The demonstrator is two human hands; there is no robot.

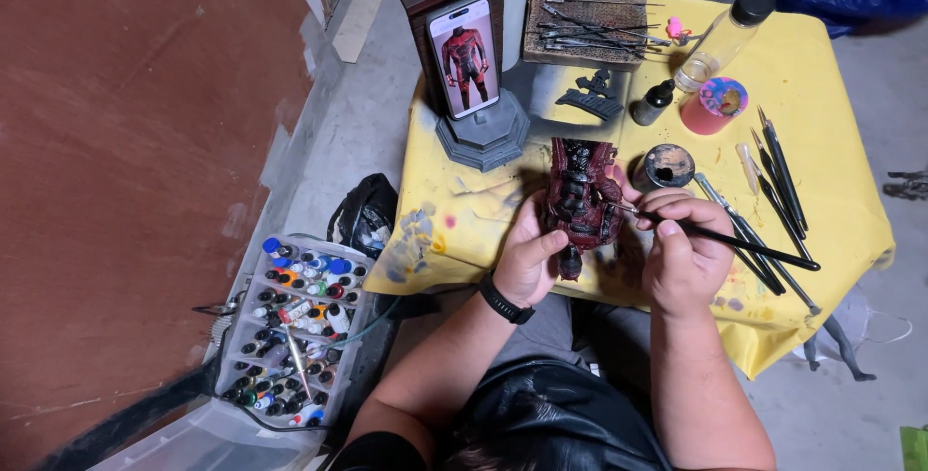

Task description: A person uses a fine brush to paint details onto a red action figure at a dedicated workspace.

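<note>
- The figurine (581, 202), a dark red and black armoured body, was held upright over the near edge of the yellow table (831, 157), at the middle of the view.
- The left hand (530, 256) sat at 8 o'clock of the figurine, fingers curled round its lower body and legs, thumb pressed on its front; the grip was closed on it.
- A black watch (505, 301) sat on the left wrist.
- The right hand (682, 256) sat at 4 o'clock of the figurine, fingers pinched tight round a thin black paintbrush (735, 238).
- The brush tip touched the figurine's right side; its handle ran out toward 3 o'clock.
- A small round paint pot (665, 166) stood open at 2 o'clock of the figurine, just beyond the right hand.
- Spare brushes (778, 181) lay in a loose row at 3 o'clock, well past the right hand.
- A pink cup (714, 106) and a small dark dropper bottle (653, 102) stood at 1 o'clock, with a clear bottle (723, 38) with a black cap farther off.
- A flat black part (592, 96) lay at 12 o'clock, and behind it a block (587, 28) bearing thin metal tools.
- A phone (464, 56) leaned upright on a grey stand (483, 138) at 11 o'clock, showing a red suited figure.
- A clear tray (295, 331) packed with small paint bottles stood on the floor at 8 o'clock, well apart from the table.
- A black bag (365, 212) lay on the floor at 9 o'clock, between tray and table.
</note>
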